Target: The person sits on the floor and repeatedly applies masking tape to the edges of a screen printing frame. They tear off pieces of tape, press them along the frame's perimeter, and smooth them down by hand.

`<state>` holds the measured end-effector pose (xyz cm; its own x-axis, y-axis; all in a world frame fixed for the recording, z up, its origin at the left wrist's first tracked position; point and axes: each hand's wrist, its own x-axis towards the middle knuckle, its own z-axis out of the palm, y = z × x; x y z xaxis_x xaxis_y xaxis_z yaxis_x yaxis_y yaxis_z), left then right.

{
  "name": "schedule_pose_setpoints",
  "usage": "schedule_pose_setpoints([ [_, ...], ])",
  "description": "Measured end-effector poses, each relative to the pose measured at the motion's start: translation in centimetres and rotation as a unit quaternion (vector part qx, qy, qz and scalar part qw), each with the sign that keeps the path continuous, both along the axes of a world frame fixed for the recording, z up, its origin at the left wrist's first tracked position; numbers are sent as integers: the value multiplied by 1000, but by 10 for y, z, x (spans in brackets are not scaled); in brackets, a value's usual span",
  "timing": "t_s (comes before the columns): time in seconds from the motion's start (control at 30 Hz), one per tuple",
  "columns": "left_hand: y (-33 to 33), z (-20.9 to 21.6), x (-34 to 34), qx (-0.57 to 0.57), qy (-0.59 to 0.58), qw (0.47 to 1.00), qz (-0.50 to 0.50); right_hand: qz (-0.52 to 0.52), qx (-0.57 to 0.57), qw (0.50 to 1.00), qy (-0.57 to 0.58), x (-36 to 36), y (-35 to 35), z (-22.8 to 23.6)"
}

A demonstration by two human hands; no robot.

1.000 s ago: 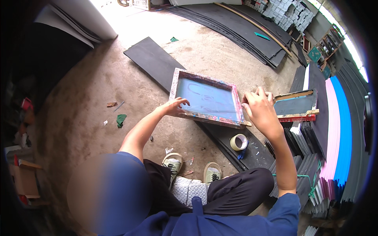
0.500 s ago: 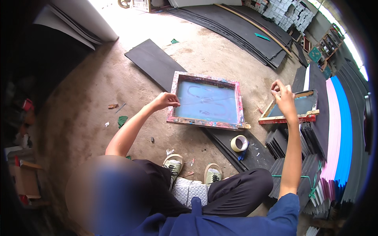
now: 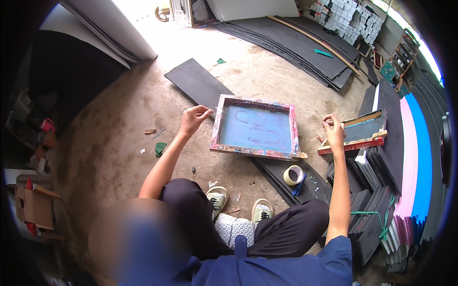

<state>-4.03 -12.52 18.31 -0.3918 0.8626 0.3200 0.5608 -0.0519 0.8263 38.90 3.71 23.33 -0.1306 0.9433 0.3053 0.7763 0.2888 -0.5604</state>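
Observation:
A screen-printing frame (image 3: 215, 138) with paint-stained wooden bars sits in front of me. Its blue mesh (image 3: 238, 131) carries a dark curved pattern. Just left of the frame's left bar, my left hand (image 3: 192, 119) is raised with thumb and fingers pinched together. My right hand (image 3: 334, 133) is pinched too, in front of a second, smaller screen frame (image 3: 353, 144) on the right. Whatever is between the fingers of either hand is too fine to make out. Near the first frame's front right corner stands a roll of tape (image 3: 293, 175), with a blue-handled tool (image 3: 299, 185) beside it.
Dark boards (image 3: 200, 86) lie on the concrete floor under and behind the frame. Stacks of black sheets (image 3: 369, 224), plus pink sheets (image 3: 405, 152) and blue sheets (image 3: 421, 157), line the right. A cardboard box (image 3: 36, 207) is at the left; green scraps (image 3: 161, 148) litter the floor.
My left hand has moved left, off the frame's left bar. My right hand has come lower and a little left. Streaky sheen over the mesh is gone, and its pattern shows more clearly.

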Motion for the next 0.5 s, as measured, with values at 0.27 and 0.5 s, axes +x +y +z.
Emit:
schedule_pose_setpoints([
  [0.27,2,-12,4,20,-50,998,-43,4,49,999,13,10,0,-1],
  [0.5,-2,-14,13,108,-148,980,-80,28,90,995,-37,7,-6,-4],
])
